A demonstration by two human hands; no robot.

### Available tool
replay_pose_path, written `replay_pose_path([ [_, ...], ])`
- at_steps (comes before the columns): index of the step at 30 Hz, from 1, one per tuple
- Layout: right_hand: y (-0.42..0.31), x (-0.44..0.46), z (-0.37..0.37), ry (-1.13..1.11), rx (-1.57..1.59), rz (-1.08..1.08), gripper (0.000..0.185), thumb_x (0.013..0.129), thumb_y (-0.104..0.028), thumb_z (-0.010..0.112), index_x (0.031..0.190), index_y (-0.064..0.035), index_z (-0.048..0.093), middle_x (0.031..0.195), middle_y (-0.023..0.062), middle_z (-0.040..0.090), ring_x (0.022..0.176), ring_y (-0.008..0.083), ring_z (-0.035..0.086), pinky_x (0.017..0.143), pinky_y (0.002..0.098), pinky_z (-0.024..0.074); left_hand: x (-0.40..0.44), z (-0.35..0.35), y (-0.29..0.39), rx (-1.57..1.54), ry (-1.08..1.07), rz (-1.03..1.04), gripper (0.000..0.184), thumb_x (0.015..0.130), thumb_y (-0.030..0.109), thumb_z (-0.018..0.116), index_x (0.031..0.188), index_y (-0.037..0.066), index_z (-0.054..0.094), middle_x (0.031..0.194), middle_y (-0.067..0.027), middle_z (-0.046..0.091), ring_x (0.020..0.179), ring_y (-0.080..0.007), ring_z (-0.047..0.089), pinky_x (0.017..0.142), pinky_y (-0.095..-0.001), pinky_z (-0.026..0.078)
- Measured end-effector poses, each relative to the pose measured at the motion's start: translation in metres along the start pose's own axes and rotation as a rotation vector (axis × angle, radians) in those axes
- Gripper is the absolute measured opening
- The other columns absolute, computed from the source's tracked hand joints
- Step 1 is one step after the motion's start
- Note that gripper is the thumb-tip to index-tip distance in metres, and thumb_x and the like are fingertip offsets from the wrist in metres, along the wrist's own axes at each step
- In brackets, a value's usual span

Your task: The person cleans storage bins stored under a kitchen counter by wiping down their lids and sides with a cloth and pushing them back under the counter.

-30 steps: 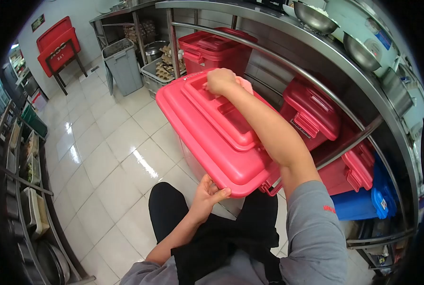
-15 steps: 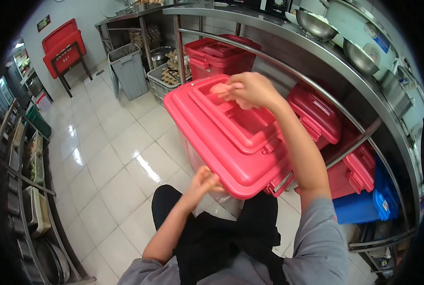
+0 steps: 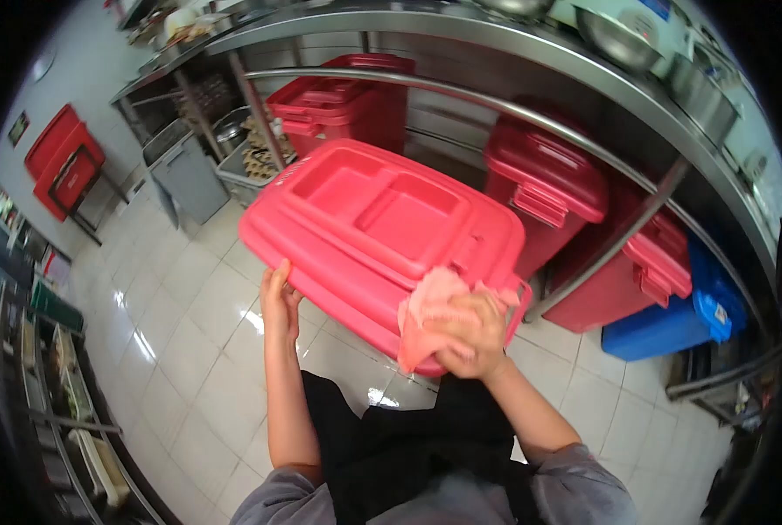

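Note:
A red plastic lid [image 3: 347, 274] with two recessed panels spans the middle of the view, slightly tilted. What lies under it is mostly hidden. My left hand [image 3: 280, 302] grips the lid's near left rim, thumb at the edge and fingers curling below. In my right hand [image 3: 474, 337] a pink cloth [image 3: 427, 306] is bunched up and pressed on the lid's near right corner. A wire-like handle [image 3: 522, 306] sticks out beside that corner.
Red lidded bins [image 3: 544, 166] stand below a steel counter [image 3: 391, 26], with a blue bin [image 3: 671, 328] at the right. A grey bin [image 3: 188, 171] and a crate of egg trays [image 3: 249, 166] are at the back left. Shelving [image 3: 58, 420] lines the left side.
My right hand has brought the cloth from the lid's far side to its near right corner. My left hand has shifted leftward and up along the rim. The view has turned right.

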State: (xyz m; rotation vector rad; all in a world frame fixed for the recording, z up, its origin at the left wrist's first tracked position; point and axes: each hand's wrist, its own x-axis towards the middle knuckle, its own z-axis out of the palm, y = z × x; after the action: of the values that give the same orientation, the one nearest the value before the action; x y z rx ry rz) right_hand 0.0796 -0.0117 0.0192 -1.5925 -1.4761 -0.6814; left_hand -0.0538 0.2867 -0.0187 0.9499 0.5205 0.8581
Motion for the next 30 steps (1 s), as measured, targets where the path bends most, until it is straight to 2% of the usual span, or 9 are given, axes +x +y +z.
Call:
replay_pose_path([
  [6, 0.109, 0.026, -0.013, 0.062, -0.073, 0.529, 0.023, 0.083, -0.025, 0.064, 0.103, -0.0232, 0.073, 0.107, 0.0102, 0.061, 0.092, 0.0336, 0.063, 0.077, 0.0436, 0.0537, -0.004, 0.007, -0.01, 0.014, 0.007, 0.07, 0.038, 0.094, 0.025, 0.067, 0.12, 0.004, 0.049, 0.114, -0.0116, 0.063, 0.101, -0.0205, 0.066, 0.076, -0.0355, 0.06],
  [8, 0.125, 0.046, -0.035, 0.148, -0.322, 0.553, 0.022, 0.088, -0.019, 0.058, 0.104, -0.0174, 0.073, 0.09, 0.0095, 0.068, 0.082, 0.0302, 0.066, 0.073, 0.0422, 0.0545, 0.008, 0.004, -0.013, 0.017, 0.036, 0.088, 0.039, 0.094, 0.025, 0.067, 0.121, 0.003, 0.049, 0.117, -0.0125, 0.063, 0.107, -0.023, 0.066, 0.081, -0.038, 0.059],
  [9, 0.163, 0.03, -0.047, 0.047, 0.021, 0.845, 0.025, 0.093, -0.018, 0.059, 0.113, -0.0087, 0.068, 0.086, 0.0064, 0.067, 0.061, 0.0163, 0.063, 0.053, 0.0316, 0.0489, 0.013, -0.003, -0.014, 0.005, 0.03, 0.084, 0.04, 0.095, 0.025, 0.066, 0.123, 0.002, 0.05, 0.118, -0.013, 0.063, 0.108, -0.0238, 0.065, 0.083, -0.0385, 0.059],
  [11, 0.195, -0.01, -0.048, 0.404, 0.562, 1.111, 0.026, 0.099, -0.023, 0.054, 0.114, -0.0054, 0.067, 0.077, 0.0034, 0.067, 0.052, 0.0073, 0.054, 0.043, 0.0242, 0.0401, 0.03, -0.004, -0.014, -0.036, 0.011, 0.084, 0.042, 0.096, 0.025, 0.065, 0.125, 0.0, 0.05, 0.12, -0.014, 0.063, 0.11, -0.0255, 0.064, 0.088, -0.0395, 0.057],
  [13, 0.188, -0.031, -0.016, 0.744, 0.647, 1.046, 0.034, 0.102, -0.031, 0.052, 0.117, -0.003, 0.064, 0.078, 0.0036, 0.066, 0.051, 0.0089, 0.051, 0.042, 0.0226, 0.0371, 0.036, -0.002, -0.008, -0.019, 0.023, 0.075, 0.042, 0.098, 0.025, 0.06, 0.128, -0.003, 0.053, 0.125, -0.0149, 0.063, 0.114, -0.0252, 0.063, 0.096, -0.0392, 0.053],
  [17, 0.165, -0.158, 0.212, 0.95, 0.666, 1.076, 0.033, 0.103, -0.01, 0.046, 0.135, -0.004, 0.051, 0.128, 0.0034, 0.06, 0.098, 0.0073, 0.058, 0.071, 0.0192, 0.0441, 0.049, -0.016, 0.006, 0.031, -0.014, 0.029, 0.038, 0.101, 0.025, 0.055, 0.128, -0.002, 0.055, 0.127, -0.014, 0.063, 0.116, -0.023, 0.062, 0.1, -0.0374, 0.051],
  [20, 0.12, -0.179, 0.24, 1.088, 0.918, 1.153, 0.039, 0.104, -0.014, 0.045, 0.141, -0.0023, 0.046, 0.131, 0.0077, 0.056, 0.126, 0.0176, 0.051, 0.107, 0.0301, 0.0391, 0.045, -0.01, 0.01, 0.086, -0.097, 0.011, 0.038, 0.103, 0.028, 0.051, 0.131, 0.002, 0.056, 0.127, -0.0103, 0.065, 0.116, -0.0221, 0.063, 0.099, -0.0385, 0.052],
  [25, 0.14, -0.224, 0.263, 1.083, 0.976, 1.463, 0.042, 0.104, -0.026, 0.044, 0.141, -0.0072, 0.049, 0.124, 0.0058, 0.059, 0.117, 0.0194, 0.055, 0.104, 0.0324, 0.0415, 0.057, -0.02, 0.016, 0.069, -0.082, -0.007, 0.04, 0.103, 0.027, 0.051, 0.134, 0.002, 0.054, 0.132, -0.0106, 0.062, 0.12, -0.0227, 0.06, 0.101, -0.0393, 0.05],
  [30, 0.174, -0.065, 0.151, 0.865, 0.546, 0.976, 0.048, 0.105, -0.045, 0.04, 0.139, -0.0138, 0.054, 0.114, 0.0075, 0.063, 0.102, 0.0255, 0.061, 0.104, 0.0364, 0.0412, 0.052, -0.022, 0.018, 0.098, -0.042, -0.023, 0.046, 0.103, 0.03, 0.052, 0.14, 0.002, 0.049, 0.14, -0.0126, 0.056, 0.128, -0.0253, 0.054, 0.106, -0.044, 0.047],
])
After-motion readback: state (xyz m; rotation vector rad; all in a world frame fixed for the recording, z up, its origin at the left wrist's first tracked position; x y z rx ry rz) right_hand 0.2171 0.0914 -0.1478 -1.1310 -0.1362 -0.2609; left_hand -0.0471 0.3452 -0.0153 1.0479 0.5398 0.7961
